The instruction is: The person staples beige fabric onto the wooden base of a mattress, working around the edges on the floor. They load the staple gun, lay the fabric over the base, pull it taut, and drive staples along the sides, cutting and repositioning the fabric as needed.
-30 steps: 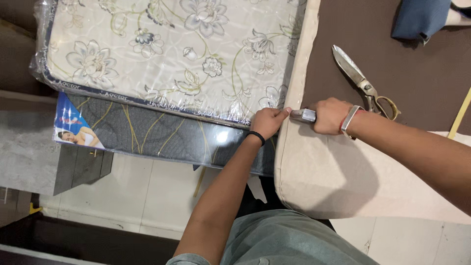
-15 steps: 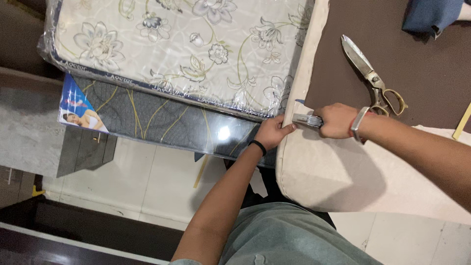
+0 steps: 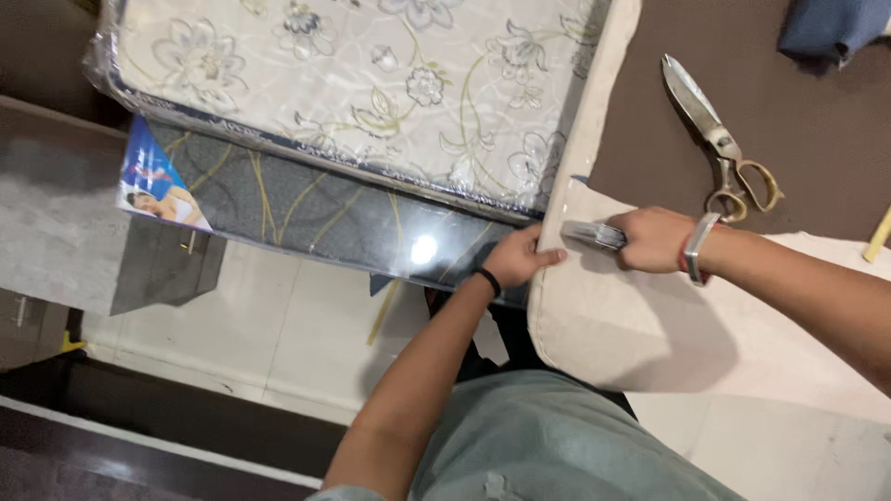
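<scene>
My right hand (image 3: 657,239) grips a small metal stapler-like tool (image 3: 594,235), pressed against the upper left edge of a cream fabric-covered cushion (image 3: 650,334). My left hand (image 3: 520,258) holds the cushion's left edge just beside the tool, fingers pinching the fabric. A dark band sits on my left wrist and a bracelet on my right wrist.
Large scissors with golden handles (image 3: 719,144) lie on the brown surface (image 3: 798,111) above my right hand. A plastic-wrapped floral mattress (image 3: 371,83) lies on a darker wrapped one (image 3: 306,209) at the left. Blue cloth (image 3: 831,28) is at the top right. Tiled floor (image 3: 278,325) shows below.
The view has shifted a little; both hands stay on the cushion's edge, with the tool and left hand sitting slightly lower along that edge than before.
</scene>
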`<action>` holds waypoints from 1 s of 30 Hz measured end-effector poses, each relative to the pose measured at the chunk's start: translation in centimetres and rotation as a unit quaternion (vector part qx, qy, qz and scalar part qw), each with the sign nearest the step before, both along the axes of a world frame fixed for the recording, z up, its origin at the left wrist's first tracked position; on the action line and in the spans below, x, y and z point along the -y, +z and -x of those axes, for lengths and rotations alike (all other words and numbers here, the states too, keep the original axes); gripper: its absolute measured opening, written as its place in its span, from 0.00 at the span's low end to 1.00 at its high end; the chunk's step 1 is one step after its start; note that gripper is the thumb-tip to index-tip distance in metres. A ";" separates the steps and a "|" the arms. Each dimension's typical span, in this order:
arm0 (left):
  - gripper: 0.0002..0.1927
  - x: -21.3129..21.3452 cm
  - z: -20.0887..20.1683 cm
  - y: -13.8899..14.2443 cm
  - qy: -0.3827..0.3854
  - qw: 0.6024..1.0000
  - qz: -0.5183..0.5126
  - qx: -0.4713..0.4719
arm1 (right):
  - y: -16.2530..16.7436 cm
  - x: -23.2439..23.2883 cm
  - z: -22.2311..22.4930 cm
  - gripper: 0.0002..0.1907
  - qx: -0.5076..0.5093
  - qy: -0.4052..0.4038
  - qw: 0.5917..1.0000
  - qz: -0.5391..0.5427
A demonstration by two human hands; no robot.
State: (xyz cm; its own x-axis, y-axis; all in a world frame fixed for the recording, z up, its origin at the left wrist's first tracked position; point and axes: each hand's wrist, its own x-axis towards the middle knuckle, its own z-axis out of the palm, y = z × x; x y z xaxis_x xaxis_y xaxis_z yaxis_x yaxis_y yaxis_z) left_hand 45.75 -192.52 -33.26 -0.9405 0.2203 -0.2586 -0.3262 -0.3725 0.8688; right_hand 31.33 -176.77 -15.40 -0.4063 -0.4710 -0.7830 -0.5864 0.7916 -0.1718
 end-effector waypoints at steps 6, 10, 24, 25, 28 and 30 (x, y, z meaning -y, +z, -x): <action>0.26 0.5 0.3 0.0 0.008 1.000 0.030 0.002 | 0.4 1.5 -1.8 0.21 -0.057 -0.001 0.997 -0.056; 0.27 0.8 -0.1 0.6 -0.005 0.998 0.053 0.016 | 0.7 1.3 -2.0 0.20 -0.075 0.000 0.997 0.013; 0.37 1.8 -0.3 0.0 -0.078 0.995 0.052 -0.031 | 1.0 0.8 -4.3 0.19 -0.023 0.029 0.999 -0.019; 0.38 1.8 -0.4 0.0 -0.083 0.992 0.094 -0.021 | 1.2 1.0 -4.5 0.18 -0.037 0.030 0.999 -0.012; 0.43 1.3 -1.1 0.1 -0.044 0.996 0.043 -0.059 | 1.5 1.5 -4.7 0.16 -0.070 0.031 0.997 0.005; 0.45 1.0 -1.8 0.0 -0.033 0.996 -0.029 -0.080 | 1.8 1.4 -4.8 0.17 -0.076 0.032 0.996 0.012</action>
